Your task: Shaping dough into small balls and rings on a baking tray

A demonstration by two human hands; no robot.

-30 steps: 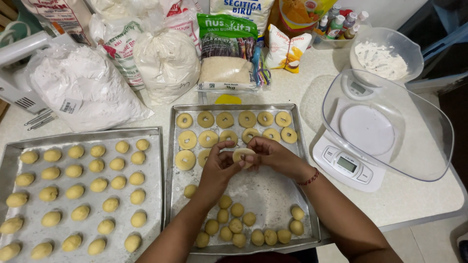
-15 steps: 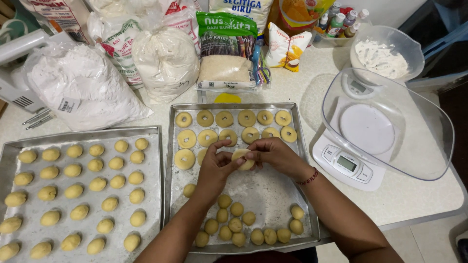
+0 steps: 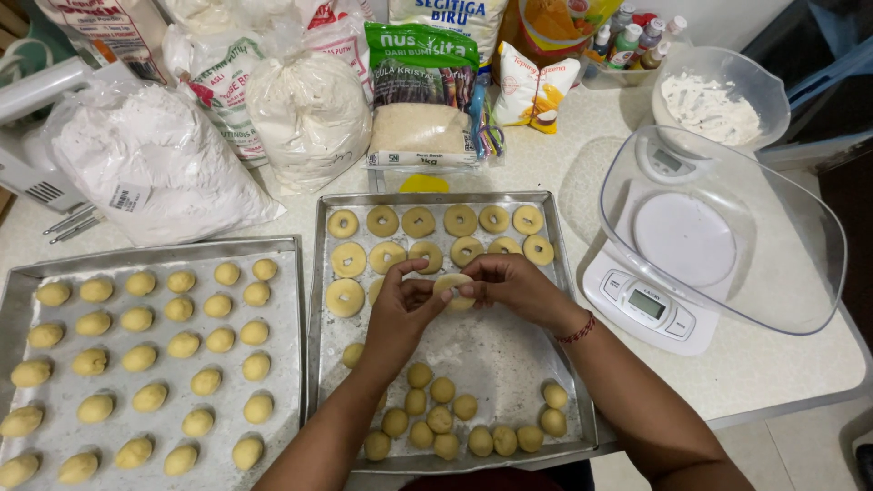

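Observation:
Both hands meet over the middle metal tray [image 3: 568, 300] and share one flattened piece of pale dough [image 3: 452, 289]. My left hand [image 3: 400, 314] pinches its left side; my right hand [image 3: 514, 286] pinches its right side, a red cord on that wrist. Behind the hands lie several ring-shaped dough pieces [image 3: 420, 221] in rows. Several small dough balls [image 3: 442, 420] sit at the tray's near end. Whether the held piece has a hole I cannot tell.
A second tray [image 3: 289, 273] on the left holds several dough balls. Bags of flour [image 3: 145, 159] and sugar [image 3: 423, 91] line the back. A white kitchen scale [image 3: 650, 305] with a clear bowl [image 3: 727, 232] stands right, a floured bowl [image 3: 718, 95] behind it.
The hands stay over the tray and keep working the dough piece; fingers shifted slightly and the piece turned a little between them.

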